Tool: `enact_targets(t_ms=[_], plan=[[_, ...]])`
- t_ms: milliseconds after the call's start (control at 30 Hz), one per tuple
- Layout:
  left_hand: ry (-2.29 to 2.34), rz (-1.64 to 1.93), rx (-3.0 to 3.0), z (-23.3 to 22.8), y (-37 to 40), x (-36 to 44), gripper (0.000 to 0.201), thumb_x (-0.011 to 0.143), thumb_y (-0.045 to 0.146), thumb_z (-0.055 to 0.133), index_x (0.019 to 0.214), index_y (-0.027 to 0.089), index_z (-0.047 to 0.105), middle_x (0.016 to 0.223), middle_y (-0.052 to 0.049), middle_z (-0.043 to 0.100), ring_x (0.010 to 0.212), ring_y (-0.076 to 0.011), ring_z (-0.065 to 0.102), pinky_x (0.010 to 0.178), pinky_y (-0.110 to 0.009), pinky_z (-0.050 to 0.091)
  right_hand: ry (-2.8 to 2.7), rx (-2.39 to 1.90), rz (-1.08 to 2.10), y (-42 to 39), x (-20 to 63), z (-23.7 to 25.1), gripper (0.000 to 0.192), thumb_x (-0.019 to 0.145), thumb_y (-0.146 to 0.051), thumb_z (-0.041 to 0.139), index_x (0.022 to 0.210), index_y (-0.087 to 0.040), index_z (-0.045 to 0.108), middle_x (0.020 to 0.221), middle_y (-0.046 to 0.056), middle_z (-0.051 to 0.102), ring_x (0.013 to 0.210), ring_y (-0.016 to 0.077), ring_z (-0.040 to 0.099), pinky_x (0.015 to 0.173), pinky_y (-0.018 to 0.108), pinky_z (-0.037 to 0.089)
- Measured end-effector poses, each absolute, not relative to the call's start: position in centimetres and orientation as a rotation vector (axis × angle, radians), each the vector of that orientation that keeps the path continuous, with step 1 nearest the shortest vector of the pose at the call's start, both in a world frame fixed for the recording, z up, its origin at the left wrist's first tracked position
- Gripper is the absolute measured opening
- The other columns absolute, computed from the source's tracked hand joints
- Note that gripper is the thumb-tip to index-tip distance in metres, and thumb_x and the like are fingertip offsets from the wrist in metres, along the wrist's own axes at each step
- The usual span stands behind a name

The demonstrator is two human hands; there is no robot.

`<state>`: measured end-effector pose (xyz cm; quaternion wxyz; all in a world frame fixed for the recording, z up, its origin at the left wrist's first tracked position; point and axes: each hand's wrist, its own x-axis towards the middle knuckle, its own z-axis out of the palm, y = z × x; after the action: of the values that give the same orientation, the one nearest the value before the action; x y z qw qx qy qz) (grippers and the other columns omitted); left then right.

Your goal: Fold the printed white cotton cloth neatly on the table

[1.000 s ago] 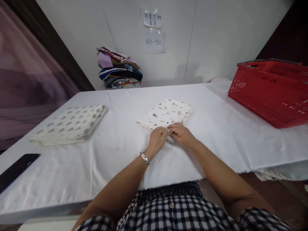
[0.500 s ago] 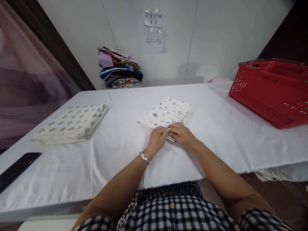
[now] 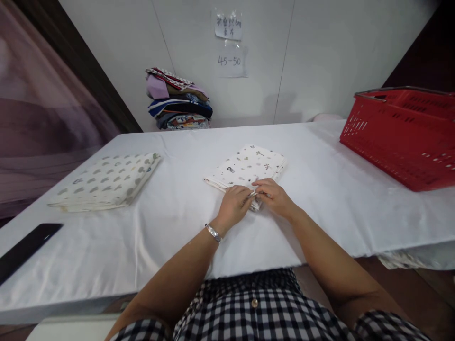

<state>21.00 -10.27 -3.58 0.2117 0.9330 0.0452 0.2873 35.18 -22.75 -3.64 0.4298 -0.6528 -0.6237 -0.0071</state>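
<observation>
A black phone (image 3: 26,248) is lying at the far left, near the edge of the table (image 3: 170,227), which is draped in a white sheet. Beyond it a folded cloth with grey spots (image 3: 106,181) is resting flat and square, well apart from the hands and looking finished. At the back, against the wall, a stack of folded clothes (image 3: 179,100) is sitting under two paper notes (image 3: 230,45).

In the middle, the left hand (image 3: 234,203), with a bracelet (image 3: 213,233) at the wrist, is curling its fingers and pinching the near corner of a folded white cloth with small dark prints (image 3: 250,166). The right hand (image 3: 273,196) is meeting it just beside, its fingers also closing on that same corner, so the two hands are touching or nearly touching over the edge. The printed cloth is lying flat on the table straight ahead of the person, already folded down into a compact rectangle, its layers showing along the near edge. Judging from this, the folding is mostly done and only the tidying of that corner, or one last fold, is remaining.

At the far right a red basket (image 3: 401,137) is standing on the table, well apart from the cloth; what is inside cannot be seen
</observation>
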Motion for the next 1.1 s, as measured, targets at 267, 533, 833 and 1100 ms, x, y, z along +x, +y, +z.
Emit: enact_targets(t_ms=[267,533,833,1100], plan=[[0.119,0.775,2.72,-3.7,-10.3,21.3,0.012,0.09,0.023,0.048,0.092,0.02,0.06,0.092,-0.003,0.065,0.09,-0.019,0.055,0.079,-0.035,0.041,-1.579,-1.618,-0.024,-22.9,35.2,-3.7,0.015,0.088,-0.019,0.051,0.085,-0.024,0.064,0.112,0.005,0.064,0.108,0.0206,0.054,0.091,0.041,0.047],[0.112,0.726,2.733,-3.9,-10.3,21.3,0.017,0.092,0.021,0.044,0.096,0.02,0.06,0.094,-0.005,0.064,0.092,-0.0196,0.054,0.08,-0.035,0.04,-1.516,-1.646,-0.027,-23.6,35.5,-3.2,0.013,0.086,-0.021,0.055,0.085,-0.025,0.067,0.113,0.004,0.063,0.107,0.0209,0.053,0.089,0.04,0.048],[0.126,0.684,2.757,-4.0,-10.6,21.4,0.018,0.091,0.023,0.045,0.094,0.021,0.062,0.094,-0.005,0.064,0.092,-0.0204,0.055,0.08,-0.036,0.039,-1.495,-1.833,-0.007,-25.8,33.9,-3.9,0.018,0.082,-0.015,0.054,0.083,-0.026,0.069,0.089,0.003,0.064,0.091,0.0191,0.055,0.08,0.034,0.047],[0.092,0.668,2.792,-4.2,-10.9,21.3,0.018,0.091,0.025,0.046,0.094,0.021,0.064,0.092,-0.004,0.064,0.091,-0.0204,0.054,0.081,-0.037,0.039,-1.536,-1.974,0.02,-25.4,33.2,-3.9,0.013,0.083,-0.016,0.056,0.083,-0.023,0.067,0.084,0.002,0.062,0.087,0.0177,0.052,0.074,0.03,0.043]])
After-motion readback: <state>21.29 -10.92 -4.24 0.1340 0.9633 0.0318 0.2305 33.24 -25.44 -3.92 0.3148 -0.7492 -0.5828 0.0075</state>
